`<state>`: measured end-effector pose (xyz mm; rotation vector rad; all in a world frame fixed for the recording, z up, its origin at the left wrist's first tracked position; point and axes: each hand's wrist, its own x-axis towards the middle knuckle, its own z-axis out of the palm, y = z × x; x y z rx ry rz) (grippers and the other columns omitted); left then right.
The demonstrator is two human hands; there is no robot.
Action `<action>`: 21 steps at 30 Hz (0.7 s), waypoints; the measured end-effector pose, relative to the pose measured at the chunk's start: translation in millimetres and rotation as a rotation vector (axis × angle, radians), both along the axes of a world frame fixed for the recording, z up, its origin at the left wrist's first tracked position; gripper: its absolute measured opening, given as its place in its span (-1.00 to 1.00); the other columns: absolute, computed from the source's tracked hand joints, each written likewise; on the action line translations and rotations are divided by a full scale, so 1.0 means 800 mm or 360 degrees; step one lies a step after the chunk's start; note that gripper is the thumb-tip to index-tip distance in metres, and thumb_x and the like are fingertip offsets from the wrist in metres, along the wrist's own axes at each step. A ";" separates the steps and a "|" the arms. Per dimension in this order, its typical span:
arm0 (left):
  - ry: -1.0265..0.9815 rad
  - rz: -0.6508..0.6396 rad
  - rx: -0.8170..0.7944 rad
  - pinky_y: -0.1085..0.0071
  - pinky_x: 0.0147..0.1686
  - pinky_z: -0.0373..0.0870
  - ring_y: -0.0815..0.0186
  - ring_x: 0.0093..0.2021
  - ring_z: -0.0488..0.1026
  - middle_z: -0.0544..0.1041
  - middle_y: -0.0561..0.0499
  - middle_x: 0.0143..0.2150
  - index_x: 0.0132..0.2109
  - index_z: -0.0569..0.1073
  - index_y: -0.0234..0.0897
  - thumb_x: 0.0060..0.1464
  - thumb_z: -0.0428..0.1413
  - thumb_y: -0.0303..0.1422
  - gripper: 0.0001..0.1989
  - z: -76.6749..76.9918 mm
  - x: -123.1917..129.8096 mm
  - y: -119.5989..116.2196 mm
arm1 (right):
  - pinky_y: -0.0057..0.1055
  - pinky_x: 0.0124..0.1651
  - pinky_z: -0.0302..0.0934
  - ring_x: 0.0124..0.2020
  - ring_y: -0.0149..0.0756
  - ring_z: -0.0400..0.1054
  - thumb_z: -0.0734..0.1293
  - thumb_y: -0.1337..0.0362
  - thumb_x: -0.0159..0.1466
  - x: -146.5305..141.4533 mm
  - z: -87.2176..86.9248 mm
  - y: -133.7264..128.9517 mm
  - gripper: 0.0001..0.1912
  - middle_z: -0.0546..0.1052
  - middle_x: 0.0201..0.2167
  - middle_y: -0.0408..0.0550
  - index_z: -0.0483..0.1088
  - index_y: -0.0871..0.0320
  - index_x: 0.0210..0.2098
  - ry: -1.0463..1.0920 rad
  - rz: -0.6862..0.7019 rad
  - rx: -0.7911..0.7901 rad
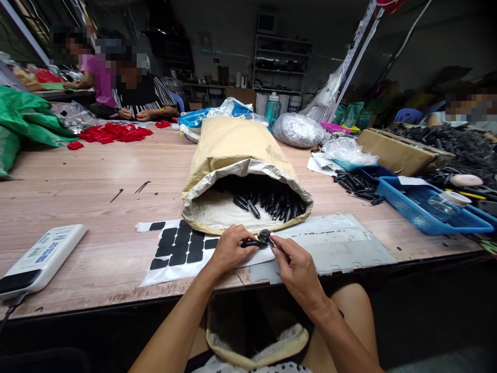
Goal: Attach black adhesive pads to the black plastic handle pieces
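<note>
Near the front edge of the table, my left hand (232,248) is closed on a slim black part (252,243). My right hand (297,261) pinches a small black piece with a round dark head (264,235), held against the black part. Beneath and left of my hands lies a white sheet (153,274) with rows of black rounded stickers (178,248). Just beyond them a tan sack (240,140) lies with its mouth towards me, and many black parts (283,203) show inside. A grey sheet (341,243) is under my right side.
A white power bank (46,259) lies at the left, red pieces (112,132) behind it. Blue trays (427,207), a cardboard box (399,150) and heaped black parts (462,155) are at the right. Two people (143,93) sit at the back left, another (466,114) far right. An open sack (264,357) is below.
</note>
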<state>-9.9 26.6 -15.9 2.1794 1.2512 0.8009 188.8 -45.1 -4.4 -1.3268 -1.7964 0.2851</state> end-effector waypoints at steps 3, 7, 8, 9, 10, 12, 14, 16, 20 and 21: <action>-0.0001 -0.0001 -0.0025 0.32 -0.14 0.25 0.22 -0.19 0.36 0.51 0.02 -0.32 -0.21 0.65 -0.16 0.03 0.29 -0.33 -0.86 0.000 0.000 0.001 | -0.31 -0.02 0.36 -0.11 -0.26 0.46 0.20 0.33 0.40 -0.006 0.000 -0.003 -0.67 0.57 -0.15 0.00 0.44 0.07 0.10 0.0013 -0.0017 0.0114; 0.0002 -0.0016 -0.0005 0.32 -0.16 0.24 0.23 -0.20 0.37 0.51 0.02 -0.33 -0.25 0.64 -0.18 0.05 0.28 -0.33 -0.91 -0.001 0.000 0.001 | -0.33 -0.06 0.36 -0.15 -0.26 0.45 0.17 0.34 0.41 -0.010 -0.004 -0.006 -0.65 0.56 -0.20 -0.01 0.44 0.08 0.10 -0.0120 -0.0005 0.0077; 0.0001 -0.0014 0.0002 0.32 -0.16 0.24 0.23 -0.20 0.37 0.51 0.02 -0.33 -0.25 0.64 -0.18 0.05 0.27 -0.34 -0.91 -0.001 0.000 0.001 | -0.33 -0.07 0.36 -0.16 -0.26 0.45 0.16 0.34 0.41 -0.010 -0.005 -0.006 -0.65 0.56 -0.22 -0.01 0.45 0.08 0.09 -0.0162 -0.0013 0.0043; -0.0002 -0.0009 0.0003 0.32 -0.15 0.24 0.23 -0.20 0.37 0.51 0.02 -0.32 -0.25 0.64 -0.18 0.06 0.27 -0.33 -0.91 -0.001 0.000 0.001 | -0.33 -0.08 0.36 -0.17 -0.26 0.46 0.16 0.34 0.41 -0.009 -0.005 -0.007 -0.65 0.56 -0.23 -0.01 0.45 0.08 0.08 -0.0182 -0.0032 0.0028; -0.0006 -0.0002 -0.0002 0.32 -0.15 0.25 0.22 -0.19 0.37 0.52 0.02 -0.32 -0.24 0.64 -0.18 0.06 0.27 -0.33 -0.90 -0.001 0.000 0.001 | -0.33 -0.08 0.36 -0.18 -0.25 0.46 0.16 0.34 0.41 -0.007 -0.005 -0.007 -0.66 0.56 -0.23 -0.01 0.46 0.07 0.08 -0.0174 -0.0059 0.0033; -0.0019 0.0001 -0.0020 0.31 -0.13 0.26 0.21 -0.18 0.37 0.52 0.02 -0.31 -0.22 0.64 -0.17 0.05 0.27 -0.31 -0.88 -0.001 0.000 0.001 | -0.31 -0.06 0.36 -0.15 -0.24 0.47 0.18 0.32 0.41 -0.002 -0.002 -0.008 -0.66 0.56 -0.19 0.00 0.45 0.06 0.09 -0.0103 -0.0117 0.0090; -0.0031 -0.0001 -0.0028 0.30 -0.12 0.27 0.21 -0.17 0.38 0.53 0.02 -0.30 -0.22 0.64 -0.18 0.04 0.27 -0.30 -0.87 -0.002 0.000 0.001 | -0.30 -0.04 0.36 -0.13 -0.23 0.47 0.19 0.31 0.41 0.002 0.000 -0.009 -0.66 0.56 -0.15 0.01 0.44 0.06 0.10 -0.0045 -0.0148 0.0140; -0.0033 0.0011 -0.0023 0.29 -0.12 0.27 0.21 -0.18 0.38 0.53 0.02 -0.30 -0.24 0.63 -0.18 0.03 0.27 -0.32 -0.88 -0.002 0.000 0.001 | -0.30 -0.03 0.36 -0.12 -0.23 0.46 0.18 0.32 0.41 0.004 -0.001 -0.010 -0.66 0.57 -0.16 0.01 0.44 0.06 0.10 -0.0059 -0.0137 0.0112; -0.0024 0.0031 -0.0010 0.29 -0.13 0.27 0.22 -0.19 0.38 0.53 0.03 -0.31 -0.26 0.62 -0.19 0.02 0.27 -0.34 -0.90 -0.001 0.002 -0.001 | -0.31 -0.03 0.35 -0.13 -0.25 0.46 0.18 0.31 0.41 0.007 -0.009 -0.010 -0.68 0.57 -0.17 -0.02 0.46 0.05 0.07 -0.0064 -0.0103 -0.0003; -0.0024 0.0029 -0.0008 0.29 -0.13 0.27 0.22 -0.19 0.38 0.53 0.03 -0.31 -0.26 0.62 -0.19 0.02 0.27 -0.35 -0.90 -0.001 0.002 -0.001 | -0.31 -0.01 0.34 -0.11 -0.26 0.46 0.18 0.31 0.40 0.009 -0.010 -0.008 -0.68 0.57 -0.15 -0.02 0.46 0.05 0.07 -0.0041 -0.0116 -0.0007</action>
